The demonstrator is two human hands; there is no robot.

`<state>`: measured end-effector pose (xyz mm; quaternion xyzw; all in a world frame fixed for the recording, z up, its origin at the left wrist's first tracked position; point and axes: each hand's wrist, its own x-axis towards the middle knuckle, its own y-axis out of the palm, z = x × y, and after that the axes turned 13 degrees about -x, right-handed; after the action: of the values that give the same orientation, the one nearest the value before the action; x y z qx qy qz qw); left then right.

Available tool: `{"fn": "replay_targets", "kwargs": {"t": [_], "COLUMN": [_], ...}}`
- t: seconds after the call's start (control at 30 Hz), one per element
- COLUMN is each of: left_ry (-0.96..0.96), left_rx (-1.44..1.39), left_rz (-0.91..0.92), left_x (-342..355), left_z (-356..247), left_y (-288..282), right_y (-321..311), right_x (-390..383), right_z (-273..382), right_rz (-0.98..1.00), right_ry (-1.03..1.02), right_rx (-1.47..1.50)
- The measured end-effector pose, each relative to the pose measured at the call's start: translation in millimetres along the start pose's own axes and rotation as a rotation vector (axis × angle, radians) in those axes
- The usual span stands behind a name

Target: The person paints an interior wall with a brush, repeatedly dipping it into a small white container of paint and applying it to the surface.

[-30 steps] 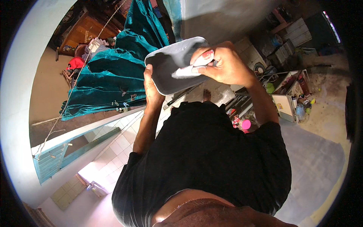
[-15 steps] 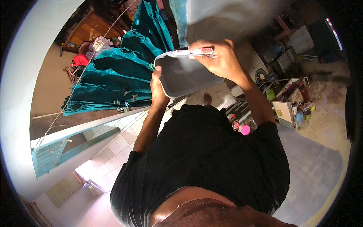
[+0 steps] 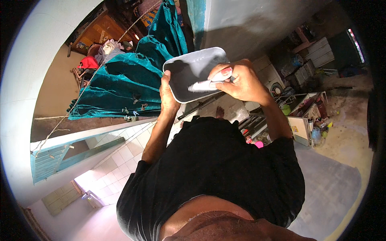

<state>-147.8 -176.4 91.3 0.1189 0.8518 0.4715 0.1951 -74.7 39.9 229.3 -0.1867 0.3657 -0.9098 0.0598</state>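
Note:
My left hand [image 3: 169, 92] grips the left side of a shallow, rounded rectangular tray [image 3: 181, 82] with a grey inside and pale rim, its thumb on the rim. My right hand [image 3: 241, 82] is closed around what looks like a brush [image 3: 198, 85], with a red-and-white handle and white end, which is held over the inside of the tray. The brush end lies low in the tray, near its middle; I cannot tell whether it touches the surface. My black shirt and a bare foot [image 3: 220, 111] are below.
A teal cloth [image 3: 112, 88] and a rope [image 3: 98, 68] hang at left, beside clothes [image 3: 108, 50]. A grey wall [image 3: 249, 20] is ahead. A cluttered rack [image 3: 305, 116] and pots stand right. A light blue shutter [image 3: 48, 158] and tiled surface [image 3: 120, 164] are lower left.
My right hand raised the brush to the tray's upper rim half a second ago and has since brought it down into the tray. The tray has shifted slightly right since a second ago.

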Motion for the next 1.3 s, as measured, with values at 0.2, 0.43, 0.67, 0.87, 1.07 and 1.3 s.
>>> {"fn": "replay_targets", "kwargs": {"t": [0.2,0.43,0.67,0.87,1.07,1.3], "left_ry": [0.03,0.045,0.067,0.02,0.032,0.045], "left_rx": [0.003,-0.007,0.032,-0.05,-0.103,-0.027], "left_rz": [0.008,-0.032,-0.083,0.024,-0.118,-0.182], "left_x": [-3,-7,-8,-3,14,2], "left_z": [0,-1,3,3,10,-2], "left_y": [4,-3,-5,-14,-25,-22], "right_y": [-6,-11,-1,13,9,16], "right_x": [1,7,1,4,19,52], "right_z": [-5,-20,-7,-15,1,0], "right_rz": [0.021,-0.372,-0.547,-0.139,0.154,-0.107], "right_ry": [0.023,0.266,0.191,0.063,-0.043,-0.19], "right_rx": [0.453,-0.249,-0.489,-0.069,0.343,-0.082]}}
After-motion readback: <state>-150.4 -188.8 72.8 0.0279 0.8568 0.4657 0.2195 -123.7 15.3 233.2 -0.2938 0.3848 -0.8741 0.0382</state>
